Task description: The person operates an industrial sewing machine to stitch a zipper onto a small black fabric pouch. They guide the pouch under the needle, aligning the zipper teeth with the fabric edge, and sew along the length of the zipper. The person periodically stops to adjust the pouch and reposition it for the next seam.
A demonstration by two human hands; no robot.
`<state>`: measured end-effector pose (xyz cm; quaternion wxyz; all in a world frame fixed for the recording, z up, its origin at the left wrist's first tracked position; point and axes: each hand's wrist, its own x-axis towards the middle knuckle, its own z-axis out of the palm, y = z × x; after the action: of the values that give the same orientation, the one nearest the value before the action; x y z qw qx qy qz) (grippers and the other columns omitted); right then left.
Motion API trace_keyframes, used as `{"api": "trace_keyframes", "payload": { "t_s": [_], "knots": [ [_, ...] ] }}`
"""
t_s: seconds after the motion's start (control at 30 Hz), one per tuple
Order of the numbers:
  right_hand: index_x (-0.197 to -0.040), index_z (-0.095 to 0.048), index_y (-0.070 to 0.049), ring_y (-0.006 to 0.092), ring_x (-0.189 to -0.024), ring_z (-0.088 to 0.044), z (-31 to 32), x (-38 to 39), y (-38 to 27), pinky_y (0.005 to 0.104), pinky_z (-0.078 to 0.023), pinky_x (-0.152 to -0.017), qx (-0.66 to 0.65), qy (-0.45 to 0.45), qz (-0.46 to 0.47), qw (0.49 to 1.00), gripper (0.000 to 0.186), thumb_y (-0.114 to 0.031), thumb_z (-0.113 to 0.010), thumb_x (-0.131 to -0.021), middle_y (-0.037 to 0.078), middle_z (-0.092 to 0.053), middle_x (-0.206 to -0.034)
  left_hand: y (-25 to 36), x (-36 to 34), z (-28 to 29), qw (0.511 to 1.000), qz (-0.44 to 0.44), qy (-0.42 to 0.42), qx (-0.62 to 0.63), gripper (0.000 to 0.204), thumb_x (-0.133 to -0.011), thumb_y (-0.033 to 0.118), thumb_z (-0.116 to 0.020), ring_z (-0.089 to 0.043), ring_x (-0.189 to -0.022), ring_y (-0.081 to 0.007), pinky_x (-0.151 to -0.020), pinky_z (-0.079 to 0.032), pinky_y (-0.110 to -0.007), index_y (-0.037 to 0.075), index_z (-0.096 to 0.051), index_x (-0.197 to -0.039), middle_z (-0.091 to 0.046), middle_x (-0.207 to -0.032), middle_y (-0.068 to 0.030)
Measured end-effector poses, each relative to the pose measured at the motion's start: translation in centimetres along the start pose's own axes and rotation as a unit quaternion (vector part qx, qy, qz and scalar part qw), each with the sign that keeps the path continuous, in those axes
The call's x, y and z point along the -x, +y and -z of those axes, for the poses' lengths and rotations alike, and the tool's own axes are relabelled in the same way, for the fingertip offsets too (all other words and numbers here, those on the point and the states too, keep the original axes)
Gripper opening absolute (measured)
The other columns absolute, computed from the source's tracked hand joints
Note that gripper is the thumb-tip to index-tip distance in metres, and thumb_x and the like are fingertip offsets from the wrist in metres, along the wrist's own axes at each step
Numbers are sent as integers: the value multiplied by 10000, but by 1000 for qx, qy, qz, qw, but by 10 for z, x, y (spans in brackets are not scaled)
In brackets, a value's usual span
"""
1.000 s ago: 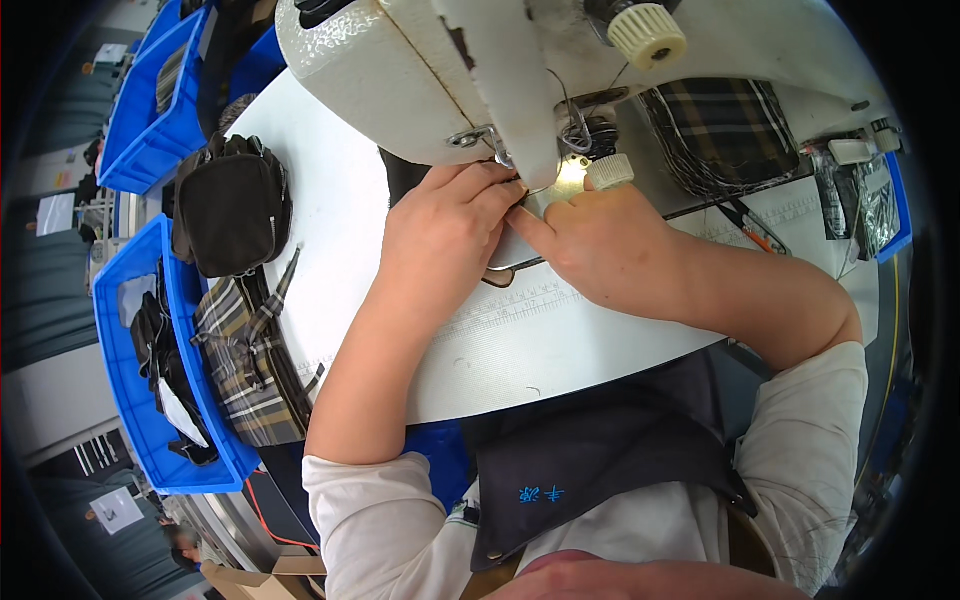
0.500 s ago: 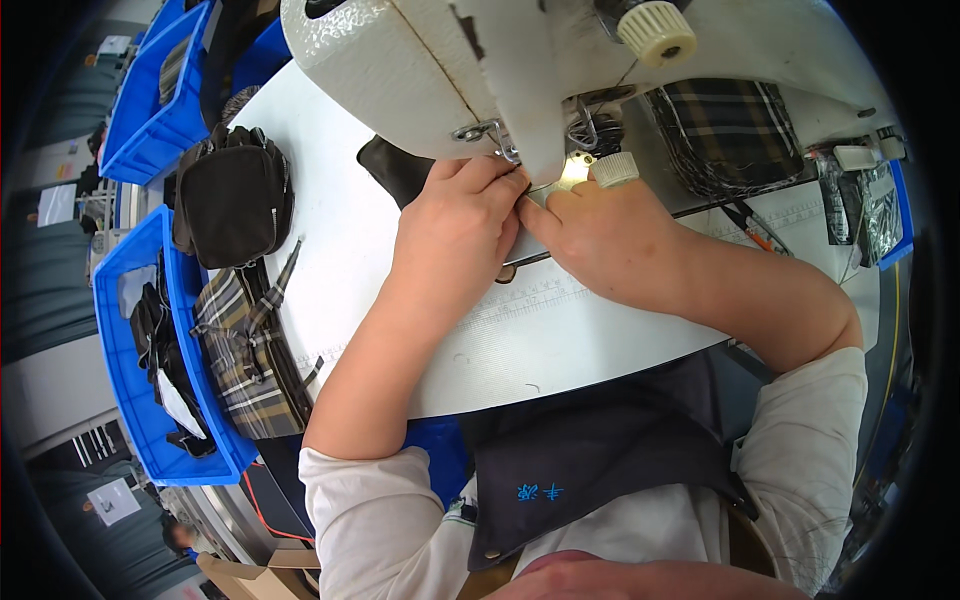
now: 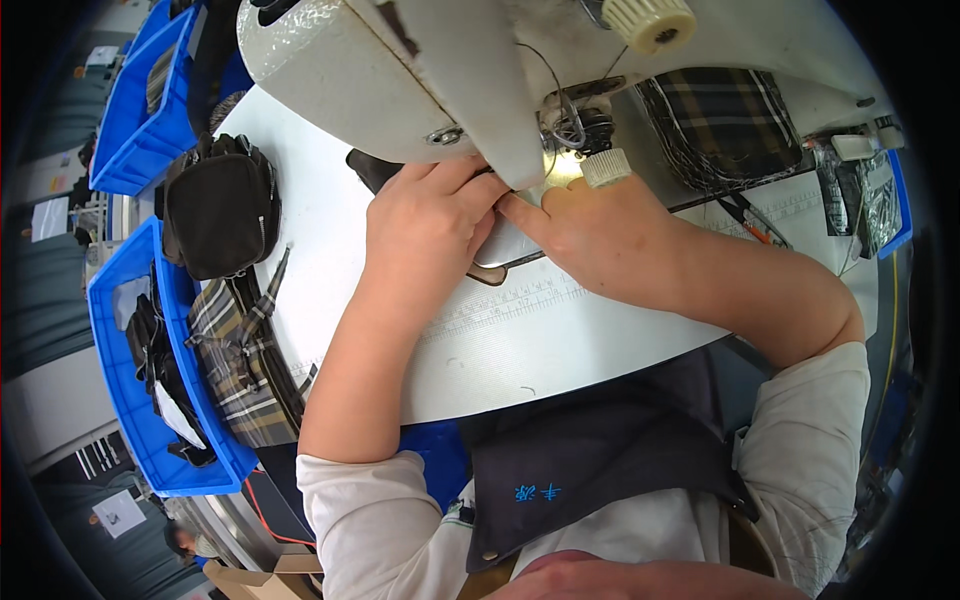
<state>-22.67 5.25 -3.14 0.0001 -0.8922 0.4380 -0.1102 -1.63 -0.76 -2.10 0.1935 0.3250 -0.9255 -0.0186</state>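
A white sewing machine (image 3: 350, 85) hangs over both my hands, its lamp lighting the spot beside the needle area. My left hand (image 3: 425, 225) is closed, its fingertips pinched on a dark fabric piece (image 3: 372, 172) that shows past the knuckles. Close against it, my right hand (image 3: 600, 240) has its index finger reaching to the left thumb. The other right fingers are curled under the machine, and what they hold is hidden. A small tan-edged loop (image 3: 488, 275) sticks out below the hands at the metal plate's edge. The needle itself cannot be made out.
Left on the white table (image 3: 480, 370) sit a black pouch (image 3: 220, 215) and a plaid bag (image 3: 245, 365). Blue bins (image 3: 125, 380) line that side. At the right lie a plaid panel (image 3: 725, 130), orange-handled snips (image 3: 750, 225) and plastic-wrapped items (image 3: 860, 195).
The view has shifted a little, so the machine sits further left. My left hand has moved slightly left, and more of the tan-edged loop shows below the hands.
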Motion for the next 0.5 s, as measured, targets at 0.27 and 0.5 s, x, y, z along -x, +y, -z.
{"api": "trace_keyframes", "payload": {
  "t_s": [0.27,0.5],
  "knots": [
    [-1156,-668,4,250,-614,-709,1,0,-2,390,-496,-604,9,-14,3,1000,295,-93,-659,-878,57,-690,-669,-3,2,0,1000,-3,-3,5,310,-830,31,-757,-748,-957,-238,-757,-613,-362,144,-799,-1115,-770,-1207,27],
    [-1072,-650,-5,270,-618,-702,-4,1,2,427,-523,-668,-28,25,21,999,216,-113,-672,-886,63,-681,-670,4,2,1,999,13,-9,33,337,-836,25,-753,-725,-1079,-303,-806,-621,-392,139,-803,-1149,-759,-1192,-8]
  ]
}}
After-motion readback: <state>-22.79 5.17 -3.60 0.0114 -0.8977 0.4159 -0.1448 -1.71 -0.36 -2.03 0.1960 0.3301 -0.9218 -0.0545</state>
